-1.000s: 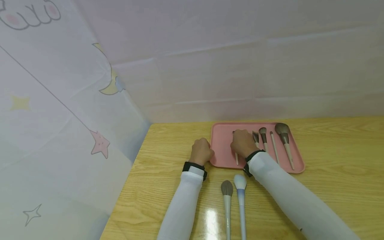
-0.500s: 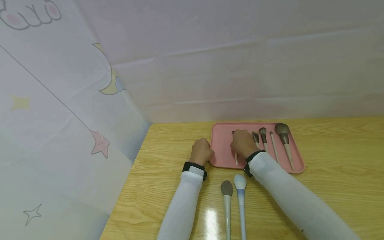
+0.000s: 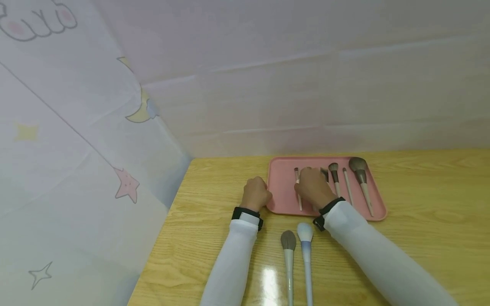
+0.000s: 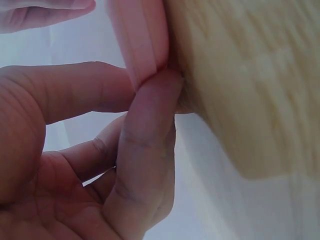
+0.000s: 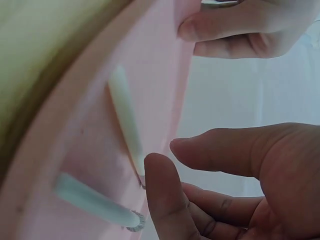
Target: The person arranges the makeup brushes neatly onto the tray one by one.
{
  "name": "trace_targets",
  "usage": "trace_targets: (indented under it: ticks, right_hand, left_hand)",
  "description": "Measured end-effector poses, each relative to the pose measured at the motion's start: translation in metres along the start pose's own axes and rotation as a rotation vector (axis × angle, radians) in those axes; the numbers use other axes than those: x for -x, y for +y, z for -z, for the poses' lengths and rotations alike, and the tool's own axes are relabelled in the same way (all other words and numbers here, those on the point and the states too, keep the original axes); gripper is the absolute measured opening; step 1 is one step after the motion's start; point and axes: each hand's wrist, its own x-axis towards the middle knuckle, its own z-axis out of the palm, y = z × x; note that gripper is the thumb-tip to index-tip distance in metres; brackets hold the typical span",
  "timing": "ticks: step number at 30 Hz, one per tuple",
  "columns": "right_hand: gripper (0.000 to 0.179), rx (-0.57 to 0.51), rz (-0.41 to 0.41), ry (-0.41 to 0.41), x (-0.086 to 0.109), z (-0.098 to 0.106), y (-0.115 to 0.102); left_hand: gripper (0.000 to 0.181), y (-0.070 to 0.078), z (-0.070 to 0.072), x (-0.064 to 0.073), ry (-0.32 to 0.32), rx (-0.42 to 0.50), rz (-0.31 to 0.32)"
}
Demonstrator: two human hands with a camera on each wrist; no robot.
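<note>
A pink tray (image 3: 281, 189) lies on the table, bearing several makeup brushes. My left hand (image 3: 255, 194) pinches its left rim between thumb and fingers, as the left wrist view shows. Over the tray's middle is my right hand (image 3: 315, 185), beside a slim makeup brush (image 3: 300, 203). In the right wrist view the thumb and index finger stand slightly apart with nothing between them, and the slim brush's pale handle (image 5: 125, 112) lies on the tray behind the fingertips. A second pale handle (image 5: 92, 197) lies nearby. The right hand partly hides an angled brush (image 3: 325, 173).
Further right on the tray lie a small dark-haired brush (image 3: 334, 168), a thin brush (image 3: 347, 187) and a large fluffy brush (image 3: 359, 168). In front, a grey-haired brush (image 3: 288, 241) and a blue-and-white brush (image 3: 305, 233) lie on the wooden table (image 3: 432, 204). Patterned cloth (image 3: 249, 93) hangs behind.
The right hand has let go of the slim brush and shifted slightly right, uncovering more of it. The left hand keeps its place at the tray's rim.
</note>
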Motion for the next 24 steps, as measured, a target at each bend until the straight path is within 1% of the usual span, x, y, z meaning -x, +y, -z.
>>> trace_targets:
  ticks: [2, 6, 9, 15, 19, 24]
  right_hand:
    - [0.016, -0.013, -0.006, -0.003, 0.004, 0.0, -0.001]
    - [0.029, -0.015, 0.025, 0.007, 0.013, 0.001, -0.002]
    - [0.03, -0.024, 0.052, 0.015, 0.02, 0.002, -0.002]
    - [0.038, -0.043, 0.029, 0.014, 0.037, 0.003, -0.001]
    - [0.038, -0.067, 0.026, 0.024, 0.049, 0.004, -0.002]
    - [0.037, -0.078, 0.04, 0.042, 0.058, 0.006, -0.003]
  left_hand:
    - [0.052, 0.0, 0.0, 0.0, 0.002, -0.002, 0.001]
    - [0.051, 0.0, 0.001, 0.001, 0.002, -0.003, 0.001]
    - [0.051, 0.001, 0.001, 0.002, 0.003, -0.003, 0.001]
    - [0.051, 0.003, 0.001, 0.003, -0.005, -0.013, 0.009]
    - [0.051, 0.002, 0.001, 0.002, -0.01, -0.011, 0.008]
    - [0.049, 0.001, 0.002, 0.001, -0.008, -0.019, 0.009]
